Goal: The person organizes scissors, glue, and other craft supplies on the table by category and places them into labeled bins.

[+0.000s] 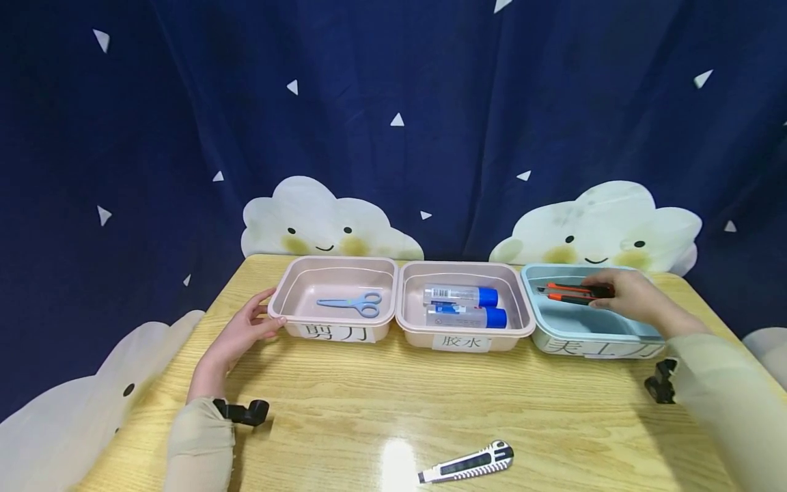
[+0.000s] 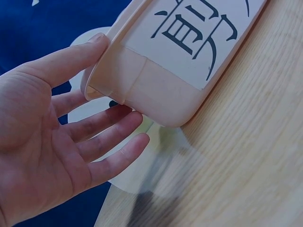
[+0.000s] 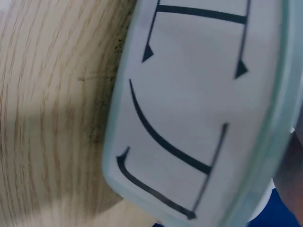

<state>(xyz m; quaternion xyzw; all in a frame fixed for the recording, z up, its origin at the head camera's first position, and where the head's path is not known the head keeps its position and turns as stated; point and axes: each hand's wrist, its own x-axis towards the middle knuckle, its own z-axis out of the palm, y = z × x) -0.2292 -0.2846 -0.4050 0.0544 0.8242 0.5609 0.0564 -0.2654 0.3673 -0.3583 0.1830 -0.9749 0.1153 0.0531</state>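
My left hand [image 1: 242, 333] is at the near left corner of the left pink bin [image 1: 289, 328]. Its thumb lies on the rim and the index finger goes behind it, while the other fingers stretch loosely below, as the left wrist view shows. A pair of blue scissors [image 1: 350, 302] lies in that bin. Over the blue bin [image 1: 533, 294], my right hand [image 1: 633, 297] holds an orange-and-black utility knife [image 1: 568, 294], its tip pointing left. Whether the knife touches the bin's floor, I cannot tell. The right wrist view shows mostly the bin's label [image 3: 189, 94]; the fingers are hidden.
A middle pink bin [image 1: 406, 321] holds two clear glue bottles with blue caps [image 1: 488, 296]. On the wooden table [image 1: 344, 396], near the front, lies a white-and-black utility knife [image 1: 467, 465]. A dark blue curtain [image 1: 393, 55] with clouds hangs behind the bins.
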